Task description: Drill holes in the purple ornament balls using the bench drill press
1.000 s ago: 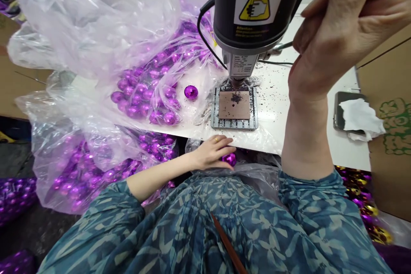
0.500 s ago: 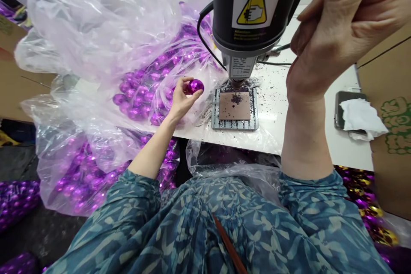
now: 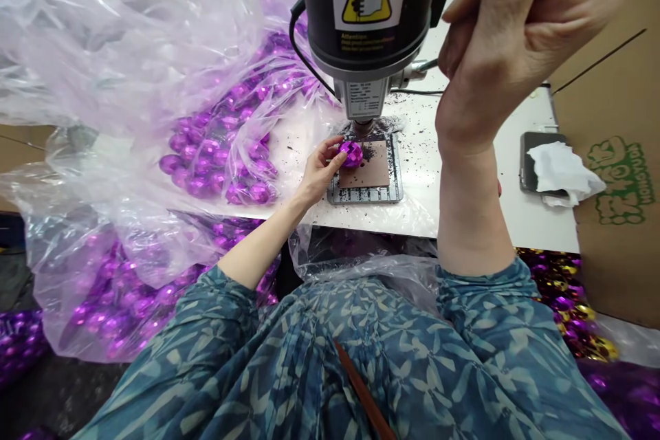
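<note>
Between the thumb and fingers of my left hand (image 3: 324, 166) is a shiny purple faceted ball (image 3: 351, 154). It is over the brown square board (image 3: 372, 175) on the slotted metal base plate (image 3: 335, 196), just below the head of the drill press (image 3: 367, 20). Dark shavings lie scattered on board and plate. My right hand (image 3: 508, 41) is raised at the upper right, its fingers curled round the drill press handle (image 3: 429, 65), most of which the hand hides.
Many purple balls (image 3: 206, 155) lie in clear plastic bags (image 3: 128, 82) to the left, on the white table (image 3: 412, 213) and below its edge. On the right are a dark flat box with white tissue (image 3: 559, 168) and a cardboard carton (image 3: 619, 247). Gold and purple balls (image 3: 567, 302) sit below.
My left hand has carried the purple ball rightward from beside the bag to over the brown board. My right hand stays on the handle. The whole view has shifted slightly.
</note>
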Tool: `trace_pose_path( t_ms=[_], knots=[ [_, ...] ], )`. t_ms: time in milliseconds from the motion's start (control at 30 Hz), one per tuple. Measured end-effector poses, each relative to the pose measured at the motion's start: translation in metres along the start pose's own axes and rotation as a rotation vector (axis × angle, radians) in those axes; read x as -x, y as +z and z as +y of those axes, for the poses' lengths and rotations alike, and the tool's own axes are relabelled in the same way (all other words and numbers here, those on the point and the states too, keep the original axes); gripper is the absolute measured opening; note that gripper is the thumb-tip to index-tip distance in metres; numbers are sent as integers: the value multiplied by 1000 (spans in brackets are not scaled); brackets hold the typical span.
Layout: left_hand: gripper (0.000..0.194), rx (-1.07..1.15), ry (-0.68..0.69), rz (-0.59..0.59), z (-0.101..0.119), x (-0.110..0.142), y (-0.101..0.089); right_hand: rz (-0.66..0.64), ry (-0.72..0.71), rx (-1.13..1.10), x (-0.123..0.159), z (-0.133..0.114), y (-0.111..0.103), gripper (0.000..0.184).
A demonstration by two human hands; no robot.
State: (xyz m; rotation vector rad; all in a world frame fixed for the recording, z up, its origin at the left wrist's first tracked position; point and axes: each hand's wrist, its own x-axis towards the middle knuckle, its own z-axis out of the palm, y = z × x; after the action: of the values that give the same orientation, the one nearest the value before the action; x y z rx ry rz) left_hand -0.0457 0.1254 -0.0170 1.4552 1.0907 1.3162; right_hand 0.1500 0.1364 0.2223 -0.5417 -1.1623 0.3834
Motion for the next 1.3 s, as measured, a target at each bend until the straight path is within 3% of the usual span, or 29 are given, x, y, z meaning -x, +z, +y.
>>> trace_pose_path(
  t_ms=[200,367,500,800,1033,1200,1300],
  knots=[
    [77,-129,32,-11,-8,-8,9,-7,-31,25,0,4,0,72],
    [86,-215,154,-53,-10,-8,15,-17,-16,20,0,3,-1,74],
    [78,-224,138,-124,-6,-2,20,-8,-48,38,4,3,-2,71],
    [77,-176,109,-120,-1,0,22,47,-252,81,34,17,-21,35],
    [76,-194,130,-112,1,2,23,125,-318,120,48,35,-19,56],
    [75,-192,125,-109,0,2,23,145,-346,278,59,49,-27,69],
    [76,-200,123,-114,-2,3,23,138,-373,188,68,64,-34,67]
  ],
)
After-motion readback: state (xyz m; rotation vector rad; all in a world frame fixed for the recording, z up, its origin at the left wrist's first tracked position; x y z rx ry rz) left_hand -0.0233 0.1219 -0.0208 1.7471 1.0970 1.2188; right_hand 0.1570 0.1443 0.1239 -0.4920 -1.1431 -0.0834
